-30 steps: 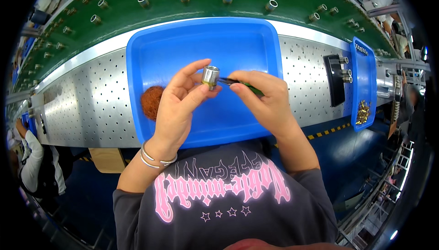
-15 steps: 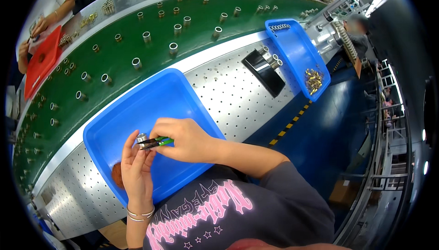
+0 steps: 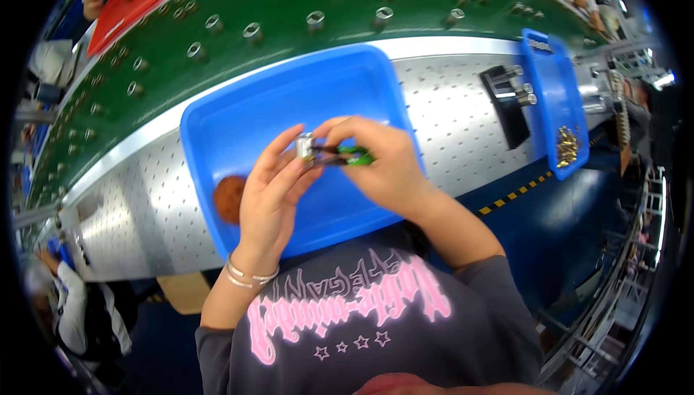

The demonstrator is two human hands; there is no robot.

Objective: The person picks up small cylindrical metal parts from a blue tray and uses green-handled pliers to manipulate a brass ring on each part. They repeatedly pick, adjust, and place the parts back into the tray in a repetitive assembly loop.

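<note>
My left hand (image 3: pixel 273 189) pinches a short silver metal sleeve (image 3: pixel 304 146) between thumb and fingers, above a large blue tray (image 3: pixel 199 124). In my right hand (image 3: pixel 383 164) is a pair of small pliers or snips with green handles (image 3: pixel 359 156). Their dark jaws reach to the side of the sleeve; blur hides whether they touch or grip it. A round reddish-brown ball or pad (image 3: pixel 229 199) lies in the tray beside my left hand.
Metal sleeves stand scattered along the green belt (image 3: pixel 282 5) beyond the tray. On the perforated metal table (image 3: pixel 448 106) to the right are a black fixture (image 3: pixel 506 106) and a narrower blue tray (image 3: pixel 553 95) with brass-coloured pieces (image 3: pixel 567 146). A red tray (image 3: pixel 130 5) and other people are at the far left.
The whole view has turned, so the tray and both hands appear further right and higher. My grip on the sleeve and the green-handled tool stays; the jaws look a little wider apart.
</note>
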